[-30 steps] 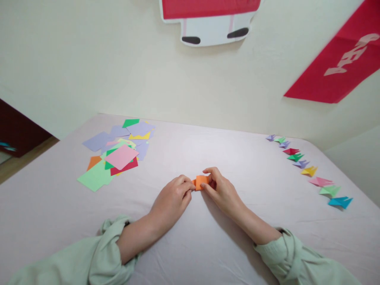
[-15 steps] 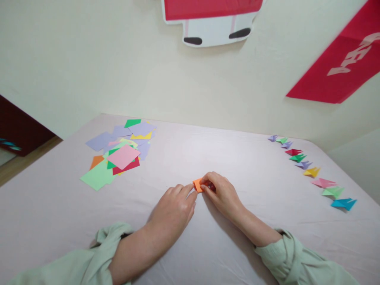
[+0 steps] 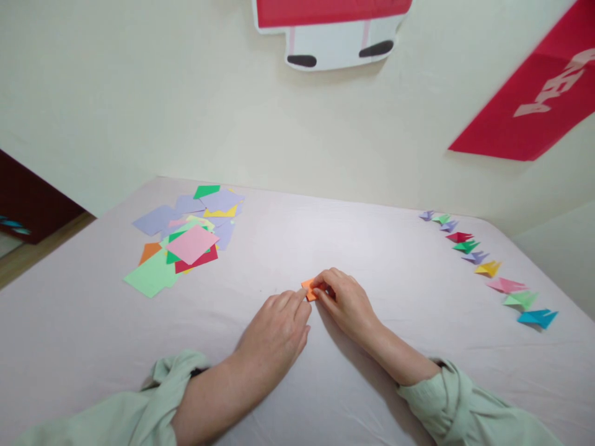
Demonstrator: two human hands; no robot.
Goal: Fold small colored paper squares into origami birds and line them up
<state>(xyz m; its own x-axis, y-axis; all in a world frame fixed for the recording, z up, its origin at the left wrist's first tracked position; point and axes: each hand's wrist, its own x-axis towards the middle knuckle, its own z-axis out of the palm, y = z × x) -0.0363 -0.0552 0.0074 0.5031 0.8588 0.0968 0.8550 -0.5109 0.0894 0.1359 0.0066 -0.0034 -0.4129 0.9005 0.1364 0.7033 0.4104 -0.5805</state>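
A small folded piece of orange paper [image 3: 310, 296] lies low over the tablecloth in the middle of the view, between my two hands. My right hand [image 3: 346, 303] pinches its right part between thumb and fingers, which hide that end. From the left, my left hand [image 3: 279, 325] reaches in. Its index fingertip presses on the paper's left part, with the thumb close below and the other fingers curled.
Loose sheets of coloured paper [image 3: 193, 244] overlap in a pile at the left on the pale tablecloth [image 3: 288, 241]. Several folded paper figures [image 3: 488, 268] stand in a slanting row at the right. The wall behind carries a red banner [image 3: 525, 99] and a red-and-white cutout [image 3: 332, 37].
My left index fingertip has moved from the orange paper's left edge onto its surface. My right hand keeps its pinch in nearly the same place.
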